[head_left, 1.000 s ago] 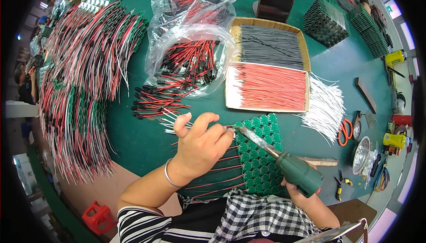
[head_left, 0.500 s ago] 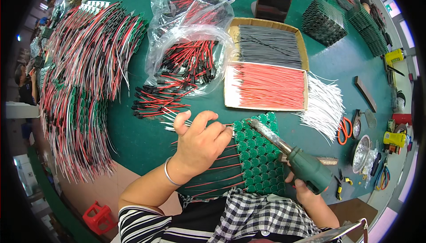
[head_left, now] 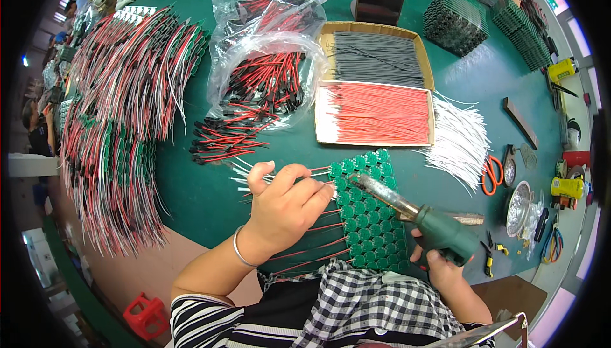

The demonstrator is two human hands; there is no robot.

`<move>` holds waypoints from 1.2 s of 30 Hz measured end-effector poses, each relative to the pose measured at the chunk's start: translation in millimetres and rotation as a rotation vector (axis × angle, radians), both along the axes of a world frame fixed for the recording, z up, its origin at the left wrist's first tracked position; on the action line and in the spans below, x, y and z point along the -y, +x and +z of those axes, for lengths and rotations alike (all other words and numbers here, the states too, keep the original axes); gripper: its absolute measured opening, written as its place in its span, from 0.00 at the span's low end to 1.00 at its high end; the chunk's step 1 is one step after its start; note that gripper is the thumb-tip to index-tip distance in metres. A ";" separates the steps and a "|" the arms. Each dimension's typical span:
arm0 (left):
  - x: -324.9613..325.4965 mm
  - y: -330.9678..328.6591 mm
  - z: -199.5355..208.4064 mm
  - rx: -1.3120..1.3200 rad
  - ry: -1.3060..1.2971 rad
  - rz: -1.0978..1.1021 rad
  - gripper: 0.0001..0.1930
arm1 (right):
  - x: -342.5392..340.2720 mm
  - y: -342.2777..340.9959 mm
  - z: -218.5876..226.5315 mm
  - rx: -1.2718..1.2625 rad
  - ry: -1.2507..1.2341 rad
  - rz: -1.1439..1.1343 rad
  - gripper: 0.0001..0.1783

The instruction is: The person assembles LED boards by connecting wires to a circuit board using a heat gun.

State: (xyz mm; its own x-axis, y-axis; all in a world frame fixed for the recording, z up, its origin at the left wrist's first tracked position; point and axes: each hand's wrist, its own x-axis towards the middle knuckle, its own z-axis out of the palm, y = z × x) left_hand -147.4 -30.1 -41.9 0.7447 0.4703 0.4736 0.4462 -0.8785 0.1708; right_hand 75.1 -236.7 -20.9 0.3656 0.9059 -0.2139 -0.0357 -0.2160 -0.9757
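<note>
A panel of round green circuit boards (head_left: 372,227) lies before me, with red wires (head_left: 321,241) running off its left edge. My left hand (head_left: 283,205) is at that edge, thumb and fingers pinched together on thin wires. White wire ends (head_left: 242,173) stick out to the left behind it; the exact strand in the fingertips is hard to make out. My right hand (head_left: 439,265) grips the green handle of a soldering iron (head_left: 445,236). Its metal barrel slants up-left over the panel, the tip near the second column; whether it touches is unclear.
Behind the panel stand boxes of red wires (head_left: 382,116) and black wires (head_left: 379,58), with loose white wires (head_left: 455,141) beside. A plastic bag (head_left: 223,62) of red-black leads and heaps of wired boards (head_left: 121,81) lie left. Orange scissors (head_left: 491,175), a metal bowl (head_left: 519,208) and pliers (head_left: 489,262) lie right.
The whole view has shifted slightly. Relative to the panel, my left hand and the soldering iron's tip have moved a little nearer to me. Both hands keep their grip.
</note>
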 end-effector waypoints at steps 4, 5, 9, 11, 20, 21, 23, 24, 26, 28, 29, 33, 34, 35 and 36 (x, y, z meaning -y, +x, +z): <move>4.2 -0.1 -6.3 -0.023 -0.011 0.007 0.05 | 12.8 9.8 -7.7 0.397 -0.070 0.250 0.16; 4.4 0.0 -6.9 -0.021 -0.014 0.005 0.05 | 12.9 9.7 -9.7 0.616 -0.055 0.320 0.15; 4.7 0.1 -8.1 -0.029 -0.021 0.003 0.04 | 11.6 4.6 -9.1 0.529 -0.087 0.279 0.16; 4.9 -0.2 -8.8 -0.030 -0.019 0.005 0.04 | 10.4 3.9 -9.6 0.543 -0.067 0.282 0.16; 4.1 0.2 -8.7 -0.034 -0.013 0.010 0.04 | -0.5 1.8 -10.7 0.654 0.056 0.324 0.15; 4.1 -0.1 -8.3 -0.041 -0.014 0.010 0.04 | -0.8 1.3 -10.5 0.676 0.057 0.326 0.15; 4.0 -0.1 -7.9 -0.047 -0.015 0.009 0.05 | -0.9 -2.2 -11.2 0.680 0.088 0.298 0.15; 3.8 0.2 -7.8 -0.047 -0.014 0.009 0.04 | -0.6 -3.3 -11.6 0.685 0.119 0.269 0.14; 3.8 0.3 -7.6 -0.048 -0.014 0.009 0.04 | -1.8 2.3 -13.5 0.728 0.146 0.314 0.15; 4.1 0.2 -7.3 -0.060 -0.012 0.014 0.04 | 1.0 4.9 -13.9 0.769 0.174 0.361 0.15; 4.2 0.4 -7.2 -0.060 -0.012 0.014 0.04 | 5.9 3.6 -12.8 0.689 0.064 0.344 0.13; 4.1 0.9 -7.9 -0.053 -0.012 0.015 0.04 | 4.4 -0.8 -8.4 0.490 -0.106 0.286 0.16; 3.9 0.9 -8.1 -0.051 -0.013 0.014 0.04 | 5.3 -0.9 -9.1 0.491 -0.106 0.285 0.16; 3.9 0.7 -7.9 -0.051 -0.013 0.014 0.04 | 7.1 -0.8 -10.4 0.522 -0.108 0.280 0.15; 3.8 0.5 -7.5 -0.055 -0.019 0.012 0.04 | 8.5 -0.2 -11.2 0.552 -0.111 0.275 0.15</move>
